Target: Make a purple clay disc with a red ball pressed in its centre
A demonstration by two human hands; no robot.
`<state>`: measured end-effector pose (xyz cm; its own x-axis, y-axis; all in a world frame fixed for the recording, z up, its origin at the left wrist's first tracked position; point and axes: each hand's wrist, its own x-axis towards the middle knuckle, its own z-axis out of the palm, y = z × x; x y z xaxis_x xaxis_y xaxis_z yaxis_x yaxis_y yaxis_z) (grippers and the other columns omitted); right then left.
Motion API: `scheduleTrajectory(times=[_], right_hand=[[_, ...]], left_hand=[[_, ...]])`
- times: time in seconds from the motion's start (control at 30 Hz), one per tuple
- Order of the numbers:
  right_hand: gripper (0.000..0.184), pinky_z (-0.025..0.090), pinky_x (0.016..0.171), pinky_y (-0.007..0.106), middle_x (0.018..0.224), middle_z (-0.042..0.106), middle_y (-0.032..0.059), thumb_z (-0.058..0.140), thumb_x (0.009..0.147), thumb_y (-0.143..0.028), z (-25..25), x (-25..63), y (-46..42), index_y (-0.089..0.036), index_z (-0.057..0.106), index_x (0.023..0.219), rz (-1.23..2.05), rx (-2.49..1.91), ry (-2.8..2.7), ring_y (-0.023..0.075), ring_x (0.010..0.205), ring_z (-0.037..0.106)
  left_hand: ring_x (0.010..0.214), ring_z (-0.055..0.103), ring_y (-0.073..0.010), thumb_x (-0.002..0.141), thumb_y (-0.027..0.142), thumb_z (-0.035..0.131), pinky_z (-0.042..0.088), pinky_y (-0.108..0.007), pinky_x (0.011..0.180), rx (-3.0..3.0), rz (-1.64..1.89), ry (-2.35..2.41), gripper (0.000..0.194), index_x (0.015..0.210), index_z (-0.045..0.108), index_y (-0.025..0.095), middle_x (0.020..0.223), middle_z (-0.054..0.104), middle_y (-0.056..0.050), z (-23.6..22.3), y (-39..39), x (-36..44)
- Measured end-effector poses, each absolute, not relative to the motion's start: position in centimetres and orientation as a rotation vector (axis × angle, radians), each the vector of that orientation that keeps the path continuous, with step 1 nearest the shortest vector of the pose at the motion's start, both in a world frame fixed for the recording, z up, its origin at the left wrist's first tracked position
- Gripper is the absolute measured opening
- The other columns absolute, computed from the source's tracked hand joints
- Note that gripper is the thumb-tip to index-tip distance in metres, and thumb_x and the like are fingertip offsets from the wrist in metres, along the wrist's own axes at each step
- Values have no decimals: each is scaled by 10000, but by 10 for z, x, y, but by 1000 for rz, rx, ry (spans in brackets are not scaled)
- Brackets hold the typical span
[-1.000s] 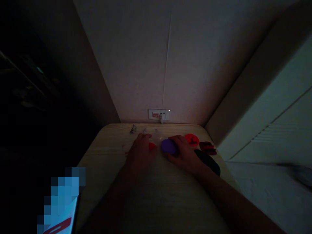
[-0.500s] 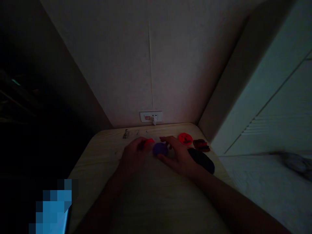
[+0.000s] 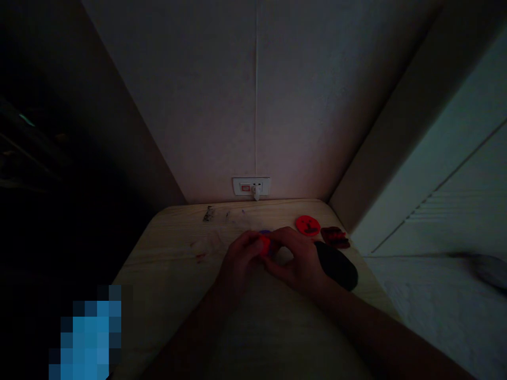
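The scene is very dim. My left hand [image 3: 240, 262] and my right hand [image 3: 298, 257] meet over the middle of a light wooden table [image 3: 170, 253]. Between their fingertips sits a small red piece [image 3: 263, 244], pinched by my left fingers. A purple round piece [image 3: 265, 233] peeks out just behind it, mostly hidden by my right hand's curled fingers.
A red round disc [image 3: 308, 225] and a dark red flat piece [image 3: 336, 237] lie at the table's far right. A black oval object [image 3: 336, 265] lies beside my right wrist. A wall socket with a plug [image 3: 251, 186] sits behind; small bits [image 3: 208, 214] lie far left. A white cabinet [image 3: 443, 200] stands to the right.
My hands have drawn together and a little nearer to me. The red piece now sits against the purple one, which my right hand covers more than before.
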<state>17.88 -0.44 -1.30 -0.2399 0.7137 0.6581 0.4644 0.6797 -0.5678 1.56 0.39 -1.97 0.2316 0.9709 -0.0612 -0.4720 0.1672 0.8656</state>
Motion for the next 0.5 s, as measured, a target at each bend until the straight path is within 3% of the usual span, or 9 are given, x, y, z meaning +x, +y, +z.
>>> scheduleTrajectory(times=[0.2, 0.43, 0.5], right_hand=[[224, 562, 646, 306, 814, 659, 25, 742, 841, -207, -10, 173, -7, -228, 627, 1031, 234, -896, -1895, 182, 727, 639], [413, 598, 776, 361, 1009, 709, 76, 814, 841, -300, -12, 178, -5, -232, 640, 1209, 377, -852, -1923, 224, 903, 683], [358, 601, 771, 361, 1001, 718, 72, 793, 869, -303, -14, 180, -5, -241, 654, 1193, 368, -862, -1921, 217, 881, 693]], left_hand=[[699, 633, -139, 766, 297, 752, 519, -262, 674, 781, 1172, 696, 171, 831, 651, 176, 759, 654, 3, -18, 2, 19], [810, 663, -158, 772, 304, 781, 542, -289, 776, 873, 1188, 738, 207, 883, 651, 188, 840, 671, 2, -24, 2, 8], [852, 674, -178, 769, 319, 787, 540, -299, 788, 914, 1162, 769, 230, 911, 658, 193, 881, 684, -10, -23, 2, 6]])
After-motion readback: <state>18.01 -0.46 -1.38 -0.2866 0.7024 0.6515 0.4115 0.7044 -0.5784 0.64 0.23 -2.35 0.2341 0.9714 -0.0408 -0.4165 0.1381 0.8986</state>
